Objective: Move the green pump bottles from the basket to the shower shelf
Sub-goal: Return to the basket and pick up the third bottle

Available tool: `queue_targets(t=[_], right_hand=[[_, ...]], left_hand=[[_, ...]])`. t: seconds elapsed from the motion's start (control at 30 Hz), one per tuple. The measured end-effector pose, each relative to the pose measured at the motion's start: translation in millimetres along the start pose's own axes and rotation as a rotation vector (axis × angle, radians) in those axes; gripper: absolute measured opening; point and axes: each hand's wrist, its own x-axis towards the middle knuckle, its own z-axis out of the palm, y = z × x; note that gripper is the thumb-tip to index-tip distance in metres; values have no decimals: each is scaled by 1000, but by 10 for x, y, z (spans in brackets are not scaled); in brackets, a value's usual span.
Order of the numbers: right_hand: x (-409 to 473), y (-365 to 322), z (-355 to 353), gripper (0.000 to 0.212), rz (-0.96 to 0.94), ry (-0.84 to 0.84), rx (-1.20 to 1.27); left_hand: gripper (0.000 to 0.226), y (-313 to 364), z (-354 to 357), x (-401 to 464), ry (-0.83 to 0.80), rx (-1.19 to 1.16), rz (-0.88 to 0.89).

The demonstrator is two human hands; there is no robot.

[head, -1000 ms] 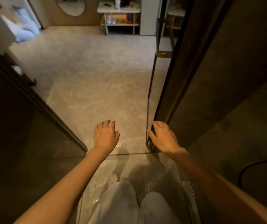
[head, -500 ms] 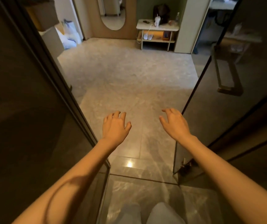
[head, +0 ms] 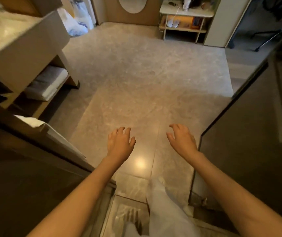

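Note:
No green pump bottle, basket or shower shelf shows in the head view. My left hand (head: 119, 142) hangs palm down over the tiled floor with its fingers spread and nothing in it. My right hand (head: 182, 139) is held level with it to the right, fingers apart and empty, close to the edge of the dark glass door (head: 247, 134). Both forearms reach forward from the bottom of the frame. My white-trousered leg (head: 164, 207) steps across the threshold.
A dark glass panel (head: 26, 177) stands at my left. A vanity counter (head: 22, 41) with folded towels (head: 48, 82) on its lower shelf is at upper left. At the far wall stand a small side table (head: 184, 17), plastic bags (head: 75, 21) and an oval mirror (head: 131, 4).
The view has moved forward through the glass doorway into the room. The vanity came into sight at left. My right hand left the door edge; both hands stay empty.

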Motion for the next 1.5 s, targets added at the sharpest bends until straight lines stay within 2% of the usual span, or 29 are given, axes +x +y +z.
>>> queue_targets(t=[0.27, 0.5, 0.67, 0.9, 1.1, 1.2, 1.5], right_hand=[[1711, -45, -514, 43, -155, -35, -60], [2793, -282, -353, 43, -237, -140, -71], [3862, -693, -227, 43, -294, -122, -117], [5585, -1734, -356, 43, -361, -11, -88], [6603, -2295, -146, 43, -384, -90, -87], [7279, -2592, -59, 44, -440, -126, -102], [9596, -3785, -331, 45, -641, -61, -87]], left_hand=[[44, 255, -399, 1425, 30, -53, -131], [45, 2, -489, 2399, -21, -53, -235], [44, -489, -595, 3375, 44, -60, -241], [46, -1376, -1235, 4884, 164, -30, -250], [47, -2004, -1509, 5859, 150, -7, -282], [47, -2332, -1590, 6415, 145, -4, -325], [44, -3098, -2398, 8265, 236, 59, -497]])
